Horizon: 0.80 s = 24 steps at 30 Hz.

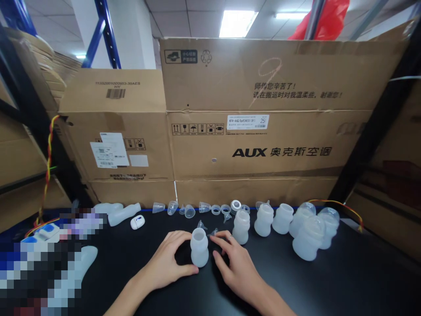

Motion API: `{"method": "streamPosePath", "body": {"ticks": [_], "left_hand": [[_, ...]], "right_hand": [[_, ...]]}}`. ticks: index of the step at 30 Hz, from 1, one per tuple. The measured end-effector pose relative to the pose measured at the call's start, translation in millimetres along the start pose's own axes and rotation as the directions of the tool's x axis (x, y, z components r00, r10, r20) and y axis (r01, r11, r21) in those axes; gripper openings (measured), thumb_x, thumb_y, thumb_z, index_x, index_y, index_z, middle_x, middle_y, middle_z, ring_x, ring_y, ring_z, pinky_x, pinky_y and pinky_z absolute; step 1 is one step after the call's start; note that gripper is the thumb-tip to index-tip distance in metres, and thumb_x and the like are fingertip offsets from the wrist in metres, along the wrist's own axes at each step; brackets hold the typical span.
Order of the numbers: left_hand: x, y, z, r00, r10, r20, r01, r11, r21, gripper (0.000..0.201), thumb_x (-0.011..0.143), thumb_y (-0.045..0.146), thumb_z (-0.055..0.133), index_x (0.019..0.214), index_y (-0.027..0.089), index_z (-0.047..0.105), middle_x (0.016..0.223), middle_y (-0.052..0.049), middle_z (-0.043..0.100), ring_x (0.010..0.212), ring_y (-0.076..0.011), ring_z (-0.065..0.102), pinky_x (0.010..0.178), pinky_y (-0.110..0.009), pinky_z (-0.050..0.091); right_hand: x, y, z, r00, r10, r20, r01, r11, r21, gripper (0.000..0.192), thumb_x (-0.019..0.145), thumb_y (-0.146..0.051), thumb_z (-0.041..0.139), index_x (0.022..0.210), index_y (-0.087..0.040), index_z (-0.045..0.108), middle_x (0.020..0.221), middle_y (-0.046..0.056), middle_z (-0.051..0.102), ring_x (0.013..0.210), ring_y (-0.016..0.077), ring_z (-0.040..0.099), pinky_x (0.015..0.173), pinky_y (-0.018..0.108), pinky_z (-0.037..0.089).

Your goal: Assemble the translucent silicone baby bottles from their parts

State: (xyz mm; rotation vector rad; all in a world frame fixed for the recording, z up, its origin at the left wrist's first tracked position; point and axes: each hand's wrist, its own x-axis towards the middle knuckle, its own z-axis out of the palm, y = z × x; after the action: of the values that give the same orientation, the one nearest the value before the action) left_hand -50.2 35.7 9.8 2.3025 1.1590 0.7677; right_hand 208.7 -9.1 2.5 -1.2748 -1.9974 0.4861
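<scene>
A small translucent, narrow-waisted baby bottle (199,254) stands upright and uncapped on the black table. My left hand (171,256) curves round its left side, thumb near the base and fingers behind. Just right of the bottle is my right hand (235,261), thumb and fingers apart, with a fingertip at a small clear silicone nipple (214,232). Whether it touches the nipple is hard to tell. Another nipple (201,225) lies behind the bottle. Open-topped bottles (241,228) stand to the right, including a second (264,221) and a third (283,219).
Several domed-top bottles (309,239) cluster at the right. Clear caps (158,207) and collar rings (215,210) line the back edge before a big cardboard box (256,166). At left lie a white earbud case (137,222), pale sleeve-like pieces (124,214) and a blurred patch.
</scene>
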Motion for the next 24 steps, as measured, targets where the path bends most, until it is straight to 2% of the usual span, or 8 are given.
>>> {"method": "streamPosePath", "body": {"ticks": [2, 5, 9, 12, 15, 19, 21, 24], "left_hand": [[-3, -1, 1.3, 1.000, 0.017, -0.010, -0.017, 1.000, -0.001, 0.061, 0.074, 0.028, 0.090, 0.129, 0.034, 0.065, 0.132, -0.005, 0.068, 0.125, -0.0311, 0.060, 0.110, -0.050, 0.048], [-8, -1, 1.6, 0.998, 0.055, -0.030, -0.055, 0.998, 0.001, 0.067, 0.080, 0.014, 0.078, 0.140, 0.034, 0.056, 0.136, -0.006, 0.066, 0.127, -0.0282, 0.061, 0.113, -0.048, 0.048], [-6, 0, -1.0, 0.995, 0.084, -0.045, -0.081, 0.995, 0.056, 0.070, 0.082, 0.002, 0.060, 0.144, 0.033, 0.053, 0.139, -0.007, 0.065, 0.128, -0.0256, 0.063, 0.113, -0.047, 0.049], [-1, -8, 0.2, 0.993, 0.091, -0.074, -0.084, 0.993, 0.085, 0.054, 0.090, 0.008, 0.056, 0.138, 0.032, 0.060, 0.134, -0.007, 0.069, 0.123, -0.0260, 0.066, 0.109, -0.047, 0.053], [0, -24, 7.2, 0.982, 0.081, -0.169, -0.060, 0.990, 0.125, 0.036, 0.097, 0.022, 0.058, 0.129, 0.034, 0.067, 0.131, -0.007, 0.072, 0.122, -0.0281, 0.067, 0.106, -0.048, 0.056], [5, -35, 7.1, 0.975, 0.108, -0.196, -0.071, 0.980, 0.188, 0.038, 0.095, 0.028, 0.063, 0.132, 0.036, 0.067, 0.139, -0.007, 0.068, 0.128, -0.0298, 0.065, 0.105, -0.049, 0.057], [14, -29, -1.8, 0.973, 0.113, -0.199, -0.067, 0.972, 0.225, 0.037, 0.097, 0.025, 0.058, 0.131, 0.036, 0.068, 0.143, -0.006, 0.065, 0.133, -0.0290, 0.062, 0.109, -0.051, 0.055], [44, -5, -18.9, 0.979, 0.134, -0.152, -0.088, 0.958, 0.274, 0.034, 0.101, 0.021, 0.048, 0.123, 0.031, 0.071, 0.138, -0.007, 0.067, 0.131, -0.0260, 0.062, 0.112, -0.049, 0.052]], "right_hand": [[0, -4, 1, 1.000, -0.019, 0.012, 0.019, 1.000, 0.007, 0.040, 0.098, -0.024, 0.054, 0.136, -0.029, 0.064, 0.135, 0.007, 0.061, 0.100, 0.0209, 0.070, 0.093, 0.036, 0.057], [-1, -9, 3, 0.998, -0.055, 0.028, 0.055, 0.998, 0.017, 0.042, 0.096, -0.022, 0.058, 0.136, -0.029, 0.064, 0.133, 0.008, 0.062, 0.117, 0.0247, 0.066, 0.103, 0.039, 0.054], [-1, -11, 3, 0.997, -0.067, 0.026, 0.066, 0.998, 0.023, 0.045, 0.092, -0.020, 0.062, 0.136, -0.028, 0.064, 0.132, 0.009, 0.062, 0.119, 0.0250, 0.065, 0.104, 0.038, 0.054], [1, -4, 9, 0.995, -0.096, 0.024, 0.096, 0.995, 0.027, 0.049, 0.086, -0.017, 0.066, 0.134, -0.029, 0.066, 0.130, 0.008, 0.064, 0.117, 0.0247, 0.066, 0.104, 0.036, 0.054], [4, 14, 20, 0.989, -0.122, 0.087, 0.122, 0.993, 0.011, 0.054, 0.078, -0.017, 0.073, 0.130, -0.031, 0.070, 0.126, 0.007, 0.068, 0.109, 0.0256, 0.071, 0.096, 0.033, 0.058], [12, 30, 30, 0.973, -0.135, 0.187, 0.141, 0.990, -0.017, 0.050, 0.078, -0.022, 0.074, 0.126, -0.034, 0.075, 0.123, 0.007, 0.071, 0.098, 0.0247, 0.074, 0.081, 0.028, 0.061], [14, 29, 30, 0.976, -0.120, 0.184, 0.124, 0.992, -0.011, 0.051, 0.080, -0.019, 0.071, 0.128, -0.034, 0.074, 0.124, 0.007, 0.071, 0.099, 0.0236, 0.074, 0.083, 0.028, 0.060], [13, 20, 24, 0.978, -0.114, 0.177, 0.113, 0.993, 0.011, 0.050, 0.079, -0.014, 0.068, 0.124, -0.034, 0.076, 0.121, 0.006, 0.072, 0.100, 0.0234, 0.073, 0.086, 0.028, 0.059]]}}
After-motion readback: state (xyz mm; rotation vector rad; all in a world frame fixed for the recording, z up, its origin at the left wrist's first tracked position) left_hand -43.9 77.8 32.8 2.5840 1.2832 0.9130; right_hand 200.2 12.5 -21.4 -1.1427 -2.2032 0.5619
